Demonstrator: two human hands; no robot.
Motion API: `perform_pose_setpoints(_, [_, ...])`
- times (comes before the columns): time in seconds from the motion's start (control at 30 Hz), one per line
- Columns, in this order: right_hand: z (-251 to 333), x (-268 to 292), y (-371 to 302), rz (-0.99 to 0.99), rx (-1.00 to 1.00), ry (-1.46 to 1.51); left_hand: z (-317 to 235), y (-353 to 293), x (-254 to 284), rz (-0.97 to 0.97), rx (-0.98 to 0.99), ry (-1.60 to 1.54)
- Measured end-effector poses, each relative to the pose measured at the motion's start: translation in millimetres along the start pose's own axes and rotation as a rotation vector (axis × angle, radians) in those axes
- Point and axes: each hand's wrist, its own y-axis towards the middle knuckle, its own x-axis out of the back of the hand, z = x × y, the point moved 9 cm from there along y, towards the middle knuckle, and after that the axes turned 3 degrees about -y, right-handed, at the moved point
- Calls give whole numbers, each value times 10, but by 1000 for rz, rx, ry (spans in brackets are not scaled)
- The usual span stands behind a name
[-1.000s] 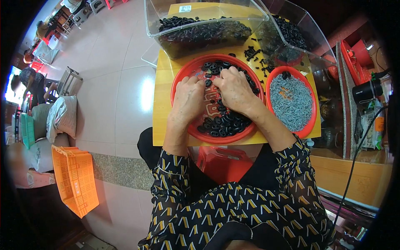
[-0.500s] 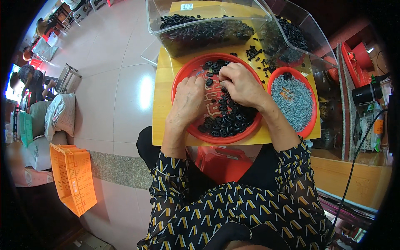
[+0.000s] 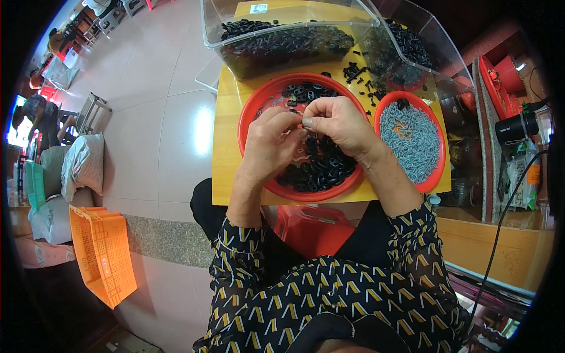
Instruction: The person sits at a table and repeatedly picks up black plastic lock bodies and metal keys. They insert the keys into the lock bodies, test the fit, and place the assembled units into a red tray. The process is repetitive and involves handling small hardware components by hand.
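Note:
My left hand [image 3: 268, 143] and my right hand [image 3: 342, 128] meet fingertip to fingertip above a round red tray [image 3: 243, 117]. Both pinch; whatever sits between the fingers is too small and hidden to name. Under them, small black oval parts with two holes [image 3: 318, 172] are heaped at the tray's near side, and more of these lie scattered at its far side. To the right, a red oval tray [image 3: 441, 167] holds a mass of small silvery screws [image 3: 410, 144], with one dark piece at its far end.
Behind the trays, two clear plastic bins [image 3: 294, 30] hold many black parts on the yellow table [image 3: 226, 159]. Small black pieces [image 3: 355, 72] lie loose beside them. An orange crate [image 3: 105, 256] stands on the floor at left, near stuffed sacks [image 3: 83, 165]. A black cable [image 3: 500, 226] hangs at right.
My hands have come together; earlier they were apart, the left low over the tray beside a black oval part and the right at the far side. Their fingertips now meet in the middle.

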Motion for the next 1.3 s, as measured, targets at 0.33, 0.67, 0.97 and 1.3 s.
perform_pose_setpoints(0.33, [347,42,-76,-105,300,-499,85,-41,106,-82,101,-43])
perform_pose_setpoints(0.67, [334,-303,-183,10,554,-1296,454,-150,179,-194,485,-380])
perform_pose_setpoints(0.97, [365,-169,-206,8,528,-1072,502,-145,45,-133,523,-595])
perform_pose_setpoints(1.3, [306,27,-265,-168,249,-3,377,-184,-231,-27,489,-949])
